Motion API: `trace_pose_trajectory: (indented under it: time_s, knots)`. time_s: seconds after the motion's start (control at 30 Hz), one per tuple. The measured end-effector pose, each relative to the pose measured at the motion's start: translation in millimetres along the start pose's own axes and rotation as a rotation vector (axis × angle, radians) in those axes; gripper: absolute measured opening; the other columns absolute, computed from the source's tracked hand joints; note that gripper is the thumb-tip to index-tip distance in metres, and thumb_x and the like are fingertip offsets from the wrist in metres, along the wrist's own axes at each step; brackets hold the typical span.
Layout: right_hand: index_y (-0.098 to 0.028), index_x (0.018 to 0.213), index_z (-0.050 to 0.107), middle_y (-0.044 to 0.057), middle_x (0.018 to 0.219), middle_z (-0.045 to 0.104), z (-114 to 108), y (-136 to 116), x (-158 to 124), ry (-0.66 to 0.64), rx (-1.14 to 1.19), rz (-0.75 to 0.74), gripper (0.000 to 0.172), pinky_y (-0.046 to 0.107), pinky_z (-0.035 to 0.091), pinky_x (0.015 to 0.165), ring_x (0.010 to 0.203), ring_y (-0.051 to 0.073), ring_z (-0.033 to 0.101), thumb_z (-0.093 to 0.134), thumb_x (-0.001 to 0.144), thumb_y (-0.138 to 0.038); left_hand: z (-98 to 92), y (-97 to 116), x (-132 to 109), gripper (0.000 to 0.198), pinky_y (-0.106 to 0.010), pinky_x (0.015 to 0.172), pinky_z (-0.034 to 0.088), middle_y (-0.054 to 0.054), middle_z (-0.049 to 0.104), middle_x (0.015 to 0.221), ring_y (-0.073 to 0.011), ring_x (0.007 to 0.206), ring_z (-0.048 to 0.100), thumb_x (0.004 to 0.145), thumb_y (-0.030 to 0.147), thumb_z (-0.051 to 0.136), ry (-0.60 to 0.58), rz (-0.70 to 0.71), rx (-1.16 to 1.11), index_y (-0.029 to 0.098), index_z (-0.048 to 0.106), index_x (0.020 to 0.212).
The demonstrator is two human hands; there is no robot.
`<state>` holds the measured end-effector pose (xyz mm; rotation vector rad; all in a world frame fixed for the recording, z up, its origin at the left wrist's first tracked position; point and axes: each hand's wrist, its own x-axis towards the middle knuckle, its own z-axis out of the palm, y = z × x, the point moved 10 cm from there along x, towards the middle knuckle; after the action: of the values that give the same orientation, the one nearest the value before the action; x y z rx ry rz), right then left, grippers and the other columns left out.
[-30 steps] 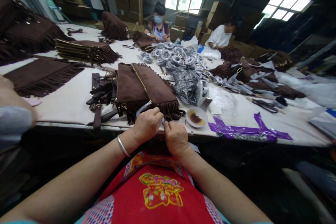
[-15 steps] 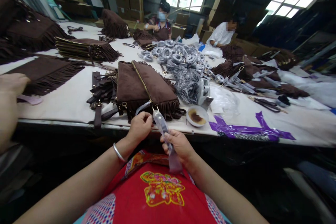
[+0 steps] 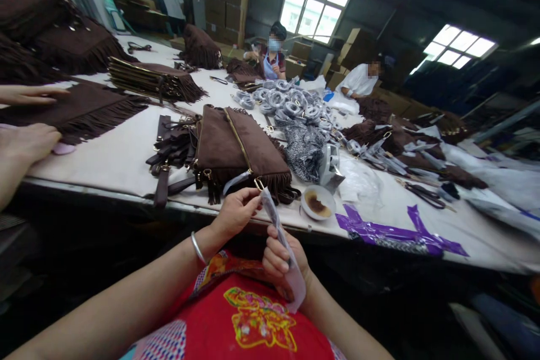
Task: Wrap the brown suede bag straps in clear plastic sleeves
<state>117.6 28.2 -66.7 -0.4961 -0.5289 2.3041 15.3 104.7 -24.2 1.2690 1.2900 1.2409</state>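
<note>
At the near edge of the white table, just in front of the person's red apron, both hands work on a clear strip of thin plastic; the left hand pinches the strip's top end between thumb and fingertips, right beside the gold zip pull of a brown fringed bag; the right hand sits lower and nearer the body, fingers curled shut around the strip, whose loose tail hangs out past the palm; the strip runs slantwise between the two hands, off the table; whether it touches the zip pull I cannot tell; the bag lies flat on the table with its fringe toward the edge; a heap of brown straps lies touching its left side; a small white bowl with a brown stain stands just to its right; a purple strip lies further right; beyond the bag sits a patterned cloth and a pile of wrapped rings; at far left a co-worker's hand rests at the table edge.
</note>
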Motion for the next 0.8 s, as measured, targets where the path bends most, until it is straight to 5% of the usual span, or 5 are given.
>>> trace_pose_trajectory:
  time_s: [0.27, 0.4, 0.57, 0.8]
  knots:
    - [-0.023, 0.085, 0.044, -0.013, 0.045, 0.027, -3, 10, 5, -0.002, -0.038, 0.064, 0.010, 0.017, 0.020, 0.032, 0.030, 0.007, 0.016, 0.045, 0.091, -0.030, -10.3, 40, 1, 0.019, -0.033, 0.080, 0.047, -0.005, 0.061, 0.081, -0.0181, 0.080, 0.057, 0.087, 0.024, 0.049, 0.033, 0.466, 0.492, 0.020, 0.067, 0.084]
    - [-0.022, 0.087, 0.046, -0.013, 0.044, 0.028, -4, 9, 6, -0.026, -0.001, 0.054, 0.007, 0.015, 0.018, 0.029, 0.028, 0.006, 0.015, 0.045, 0.091, -0.028, -20.1, 29, 1, 0.016, -0.033, 0.079, 0.047, -0.005, 0.063, 0.081, -0.0189, 0.079, 0.058, 0.086, 0.024, 0.049, 0.069, 0.370, 0.421, 0.020, 0.065, 0.085]
    - [-0.022, 0.088, 0.047, -0.013, 0.041, 0.031, 2, 11, 3, -0.118, 0.051, 0.055, 0.010, 0.014, 0.020, 0.027, 0.025, 0.005, 0.014, 0.044, 0.092, -0.031, -14.2, 10, 0, 0.025, -0.031, 0.076, 0.050, -0.006, 0.068, 0.094, -0.0199, 0.082, 0.062, 0.084, 0.031, 0.056, -0.023, 0.197, 0.112, 0.021, 0.064, 0.105]
    - [-0.022, 0.089, 0.048, -0.013, 0.041, 0.035, 3, 12, 6, -0.160, 0.033, 0.061, 0.010, 0.014, 0.023, 0.026, 0.025, 0.006, 0.016, 0.044, 0.093, -0.031, -10.8, 27, 10, 0.011, -0.029, 0.074, 0.047, -0.004, 0.061, 0.081, -0.0171, 0.078, 0.057, 0.082, 0.027, 0.058, -0.068, 0.295, 0.256, 0.019, 0.065, 0.079]
